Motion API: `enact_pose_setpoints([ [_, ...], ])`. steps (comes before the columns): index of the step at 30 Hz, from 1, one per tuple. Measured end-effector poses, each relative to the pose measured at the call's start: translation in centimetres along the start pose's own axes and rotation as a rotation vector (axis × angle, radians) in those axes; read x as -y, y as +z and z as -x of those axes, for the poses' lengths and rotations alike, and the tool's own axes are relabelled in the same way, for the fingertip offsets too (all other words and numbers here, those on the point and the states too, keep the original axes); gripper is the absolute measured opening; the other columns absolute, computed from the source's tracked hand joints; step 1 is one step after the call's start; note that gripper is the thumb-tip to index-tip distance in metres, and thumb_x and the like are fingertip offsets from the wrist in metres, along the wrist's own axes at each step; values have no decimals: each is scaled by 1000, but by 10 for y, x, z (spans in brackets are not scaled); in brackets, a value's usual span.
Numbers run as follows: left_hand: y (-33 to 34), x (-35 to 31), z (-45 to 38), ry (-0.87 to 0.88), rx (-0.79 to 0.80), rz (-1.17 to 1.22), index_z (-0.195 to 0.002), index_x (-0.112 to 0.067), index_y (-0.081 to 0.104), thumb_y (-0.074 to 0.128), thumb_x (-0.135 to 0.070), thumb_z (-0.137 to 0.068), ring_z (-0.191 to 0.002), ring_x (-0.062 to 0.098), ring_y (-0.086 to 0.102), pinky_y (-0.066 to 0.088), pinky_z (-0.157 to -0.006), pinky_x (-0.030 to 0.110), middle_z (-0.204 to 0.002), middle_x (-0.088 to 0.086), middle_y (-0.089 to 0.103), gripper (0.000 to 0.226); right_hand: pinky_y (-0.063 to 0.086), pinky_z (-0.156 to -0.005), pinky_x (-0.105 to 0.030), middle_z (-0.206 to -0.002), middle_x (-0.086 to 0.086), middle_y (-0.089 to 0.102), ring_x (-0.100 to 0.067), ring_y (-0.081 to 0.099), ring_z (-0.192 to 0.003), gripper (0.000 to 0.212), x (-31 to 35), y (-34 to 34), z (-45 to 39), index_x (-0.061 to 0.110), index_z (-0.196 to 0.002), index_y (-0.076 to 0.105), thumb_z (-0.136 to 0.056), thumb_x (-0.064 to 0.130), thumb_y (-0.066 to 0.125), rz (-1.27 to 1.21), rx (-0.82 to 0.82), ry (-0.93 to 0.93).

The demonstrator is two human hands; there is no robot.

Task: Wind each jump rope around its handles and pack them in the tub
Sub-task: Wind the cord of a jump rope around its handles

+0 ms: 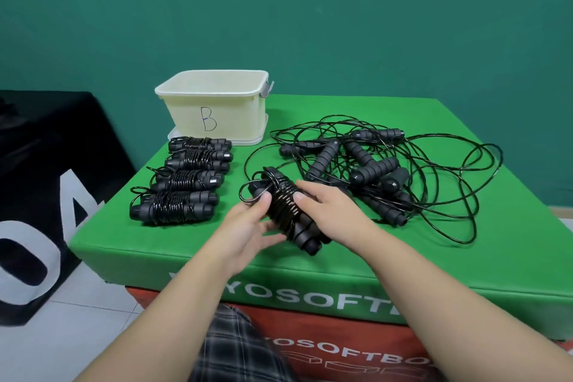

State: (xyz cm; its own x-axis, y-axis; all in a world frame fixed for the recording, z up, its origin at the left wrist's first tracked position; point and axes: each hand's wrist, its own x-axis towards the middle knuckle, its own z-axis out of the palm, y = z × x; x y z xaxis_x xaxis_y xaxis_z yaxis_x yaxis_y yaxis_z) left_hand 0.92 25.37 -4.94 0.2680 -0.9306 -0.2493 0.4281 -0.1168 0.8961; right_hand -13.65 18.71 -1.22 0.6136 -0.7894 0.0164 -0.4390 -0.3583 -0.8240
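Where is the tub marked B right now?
The tub stands at the green mat's far left corner, just behind the row of wound jump ropes.

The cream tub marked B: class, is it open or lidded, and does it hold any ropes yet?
Open: the tub has no lid on its rim. Whether any ropes lie inside cannot be told; its interior is hidden.

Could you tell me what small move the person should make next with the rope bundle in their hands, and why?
Probably set the wound bundle, which both the left hand and right hand grip, beside the row of wound ropes in front of the tub. Its cord looks fully coiled, and a tangled pile remains.
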Motion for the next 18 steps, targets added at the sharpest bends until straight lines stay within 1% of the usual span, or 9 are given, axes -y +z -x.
enact_pose_setpoints([
  [1,-4,-5,-7,1,-33,17,-125,-7,53,53,-33,-87,-97,24,63,54,-69,40,-122,10,63,46,32,-97,-15,-139,2,54,-8,51,-121,43,2,0,-6,15,-139,50,-98,28,50,-10,-2,0],
  [4,-23,-25,-35,-12,-235,73,-111,-10,57,53,-30,-93,-93,24,63,49,-66,39,-114,12,63,27,31,-88,-9,-137,6,53,-1,52,-106,44,1,-1,-28,18,-139,48,-96,27,54,-18,-23,-19],
  [6,-39,-41,-52,-19,-370,118,-101,-9,55,56,-29,-93,-90,25,63,50,-65,39,-107,15,63,22,32,-87,-9,-133,8,56,0,52,-102,42,-3,-1,-41,19,-137,51,-96,27,55,2,-11,-11],
  [8,-55,-57,-70,-23,-472,101,-97,-10,53,58,-29,-91,-86,25,64,51,-64,37,-101,15,64,21,36,-93,-14,-130,9,57,-2,55,-104,40,-11,1,-52,20,-135,53,-96,26,55,17,-5,7],
  [11,-71,-81,-96,-7,-578,18,-104,-8,52,60,-33,-90,-83,24,66,54,-58,32,-100,13,66,30,40,-102,-24,-130,8,58,-6,57,-109,38,-22,6,-64,21,-133,53,-95,25,56,39,4,14],
  [13,-75,-97,-118,47,-636,-66,-115,-8,50,61,-36,-90,-76,24,66,55,-49,29,-105,10,65,39,39,-100,-21,-128,11,57,-4,56,-110,37,-28,8,-70,22,-133,54,-95,24,55,64,10,14],
  [14,-76,-105,-127,80,-669,-110,-116,-10,49,60,-36,-91,-72,23,65,57,-49,29,-107,8,63,38,39,-98,-19,-127,13,57,-3,56,-109,37,-30,8,-72,22,-132,54,-95,24,55,73,12,14],
  [17,-82,-128,-152,107,-760,-151,-116,-14,46,60,-35,-92,-62,25,61,59,-66,34,-111,2,55,35,37,-92,-15,-123,15,57,-2,56,-107,36,-35,8,-75,24,-132,54,-96,24,55,87,10,11],
  [18,-86,-133,-160,96,-784,-146,-121,-13,46,60,-36,-91,-62,26,61,59,-61,33,-112,2,53,40,38,-93,-15,-121,17,56,-1,56,-106,36,-37,8,-76,25,-131,54,-96,24,55,85,8,15],
])
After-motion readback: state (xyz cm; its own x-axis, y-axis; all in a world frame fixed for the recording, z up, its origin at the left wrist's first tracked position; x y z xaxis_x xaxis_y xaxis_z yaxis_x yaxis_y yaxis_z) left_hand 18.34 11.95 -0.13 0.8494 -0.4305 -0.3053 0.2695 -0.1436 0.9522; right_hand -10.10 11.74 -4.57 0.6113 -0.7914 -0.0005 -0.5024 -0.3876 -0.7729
